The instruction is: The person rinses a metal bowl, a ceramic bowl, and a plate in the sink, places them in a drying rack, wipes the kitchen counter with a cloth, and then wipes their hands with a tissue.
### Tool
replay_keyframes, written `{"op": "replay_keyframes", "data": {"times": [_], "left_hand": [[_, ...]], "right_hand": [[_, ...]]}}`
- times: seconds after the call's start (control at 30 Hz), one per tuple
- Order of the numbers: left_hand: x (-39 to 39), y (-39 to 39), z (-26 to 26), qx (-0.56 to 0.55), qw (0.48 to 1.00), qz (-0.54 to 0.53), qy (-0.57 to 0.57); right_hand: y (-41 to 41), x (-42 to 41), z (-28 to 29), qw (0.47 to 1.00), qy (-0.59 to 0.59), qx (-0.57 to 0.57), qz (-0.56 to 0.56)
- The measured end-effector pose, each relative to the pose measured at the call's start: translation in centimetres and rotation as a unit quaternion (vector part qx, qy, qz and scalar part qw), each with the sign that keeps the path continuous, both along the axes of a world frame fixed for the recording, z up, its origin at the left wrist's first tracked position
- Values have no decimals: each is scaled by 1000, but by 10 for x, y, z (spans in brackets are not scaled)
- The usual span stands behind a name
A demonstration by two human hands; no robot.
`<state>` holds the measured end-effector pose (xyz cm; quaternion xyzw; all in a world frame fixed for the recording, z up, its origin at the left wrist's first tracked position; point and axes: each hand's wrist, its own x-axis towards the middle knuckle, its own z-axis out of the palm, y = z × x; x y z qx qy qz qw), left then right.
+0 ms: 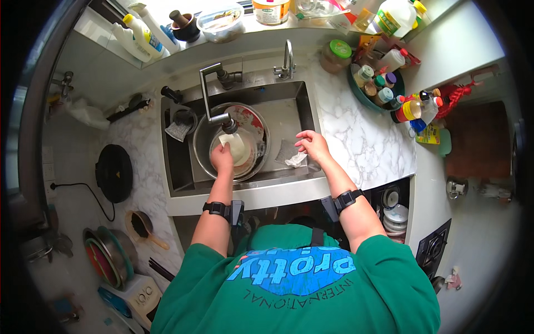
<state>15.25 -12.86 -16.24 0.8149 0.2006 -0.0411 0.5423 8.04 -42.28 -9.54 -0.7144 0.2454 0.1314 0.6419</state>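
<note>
My left hand (pixel 222 159) pinches the edge of a pale, cream-coloured flat piece (pixel 233 148); I cannot tell whether it is a cloth or a stiff sheet. Both are over a stainless steel basin (pixel 201 160) standing in the sink (pixel 288 100). Inside the basin lies a dish with a red pattern (pixel 249 119), partly covered. The black-tipped spout of a chrome faucet (pixel 207 94) hangs right above. My right hand (pixel 313 145) is held over the sink's right side, fingers spread and holding nothing. Near it are a crumpled white wad (pixel 296 160) and a grey mesh scouring pad (pixel 285 151).
A strainer cup (pixel 183 121) sits at the sink's left. A smaller chrome tap (pixel 287 62) rises behind. To the right, a jar with a green lid (pixel 337 54) and a round tray of bottles (pixel 359 97) occupy the marble counter (pixel 354 142). A black round appliance (pixel 116 173) lies left.
</note>
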Motion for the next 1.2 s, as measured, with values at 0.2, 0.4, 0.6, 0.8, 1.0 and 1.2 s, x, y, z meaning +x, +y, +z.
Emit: {"op": "replay_keyframes", "data": {"times": [0.2,0.4,0.6,0.8,1.0,1.2], "left_hand": [[4,-11,27,-362,929,11,76],[-8,-11,33,-198,964,-174,31],[-23,-15,41,115,907,-375,-151],[-25,-14,37,-251,951,-177,25],[-36,-41,64,-430,866,-182,176],[-77,-123,101,-207,820,-532,-44]], "right_hand": [[-1,-24,1,999,8,22,-26],[14,-42,10,1000,7,22,-17],[26,-53,0,997,27,75,-7],[81,-51,20,998,-24,-37,54],[54,-88,32,999,9,-44,11],[10,-131,35,963,-75,171,-192]]}}
